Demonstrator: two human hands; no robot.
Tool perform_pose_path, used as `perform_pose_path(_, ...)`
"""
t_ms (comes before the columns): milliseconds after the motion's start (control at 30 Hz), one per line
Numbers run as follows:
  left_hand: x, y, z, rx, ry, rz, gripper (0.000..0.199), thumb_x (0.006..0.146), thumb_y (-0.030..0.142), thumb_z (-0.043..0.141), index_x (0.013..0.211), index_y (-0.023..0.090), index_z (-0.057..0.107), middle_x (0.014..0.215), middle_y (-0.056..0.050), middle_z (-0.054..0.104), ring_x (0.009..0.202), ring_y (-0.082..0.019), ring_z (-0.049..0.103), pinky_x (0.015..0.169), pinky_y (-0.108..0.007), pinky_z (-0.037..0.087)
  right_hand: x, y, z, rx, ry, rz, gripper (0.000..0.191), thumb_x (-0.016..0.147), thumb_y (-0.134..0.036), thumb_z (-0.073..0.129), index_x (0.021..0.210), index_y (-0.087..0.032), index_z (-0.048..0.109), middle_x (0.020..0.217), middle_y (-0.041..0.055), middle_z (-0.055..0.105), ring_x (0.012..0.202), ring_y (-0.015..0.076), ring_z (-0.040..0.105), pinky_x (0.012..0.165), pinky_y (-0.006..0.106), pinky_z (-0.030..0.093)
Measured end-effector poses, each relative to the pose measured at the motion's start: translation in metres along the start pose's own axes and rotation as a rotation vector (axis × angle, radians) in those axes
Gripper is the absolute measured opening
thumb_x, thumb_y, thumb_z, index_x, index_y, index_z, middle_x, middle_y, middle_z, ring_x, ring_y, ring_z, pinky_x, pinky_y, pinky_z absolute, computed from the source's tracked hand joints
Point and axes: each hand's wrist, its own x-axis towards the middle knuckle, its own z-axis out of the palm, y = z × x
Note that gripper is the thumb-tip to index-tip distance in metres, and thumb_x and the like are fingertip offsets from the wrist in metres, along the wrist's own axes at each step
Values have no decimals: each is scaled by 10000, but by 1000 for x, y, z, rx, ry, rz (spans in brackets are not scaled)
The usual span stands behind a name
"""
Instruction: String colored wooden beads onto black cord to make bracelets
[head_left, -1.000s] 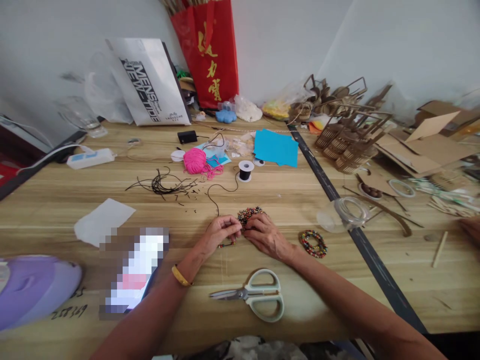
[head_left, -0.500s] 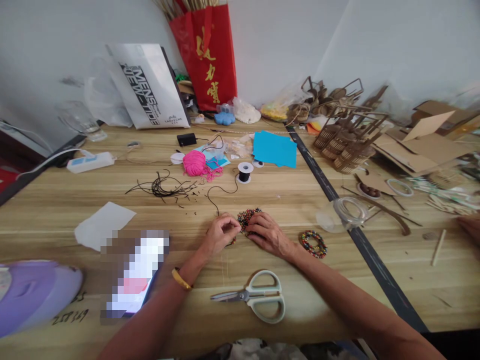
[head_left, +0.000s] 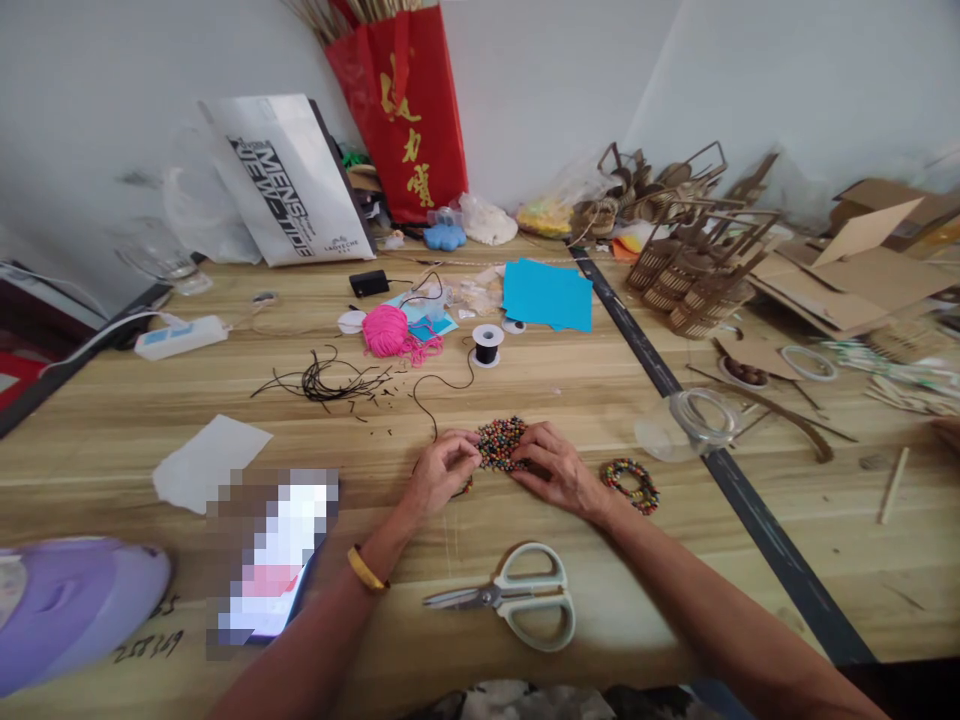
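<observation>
A pile of small multicoloured beads (head_left: 501, 444) lies on the table between my hands. My left hand (head_left: 442, 468) is at its left side, thumb and fingertips pinched on a thin black cord (head_left: 425, 405). A short row of strung beads (head_left: 468, 486) hangs just below those fingers. My right hand (head_left: 559, 468) rests at the pile's right edge with its fingers bent together among the beads; whatever is between the fingertips is too small to make out. A coiled string of beads (head_left: 630, 487) lies to the right of my right hand. The cord leads back to a white spool (head_left: 487, 346).
Scissors (head_left: 510, 597) lie in front of me, a phone (head_left: 281, 560) on the left. Cut black cords (head_left: 330, 380), pink yarn (head_left: 386, 330) and blue sheets (head_left: 547, 295) are further back. Clear tubing (head_left: 701, 420) and small woven baskets (head_left: 682, 280) stand right.
My right hand has slid slightly right, uncovering more of the bead pile, which looks more spread out. My left hand keeps its pinch in nearly the same place. The view has shifted a little.
</observation>
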Motion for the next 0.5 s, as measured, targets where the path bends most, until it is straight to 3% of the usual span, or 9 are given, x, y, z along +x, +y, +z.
perform_pose_path(500,2,10,-1,-20,-36,-82,147,731,283,657,681,147,630,1042,-113,634,1033,-210,573,926,-346,434,0,0,4,-22,-39,-13,103,862,-243,587,945,-186,611,929,81,587,913,211,511,822,387,458)
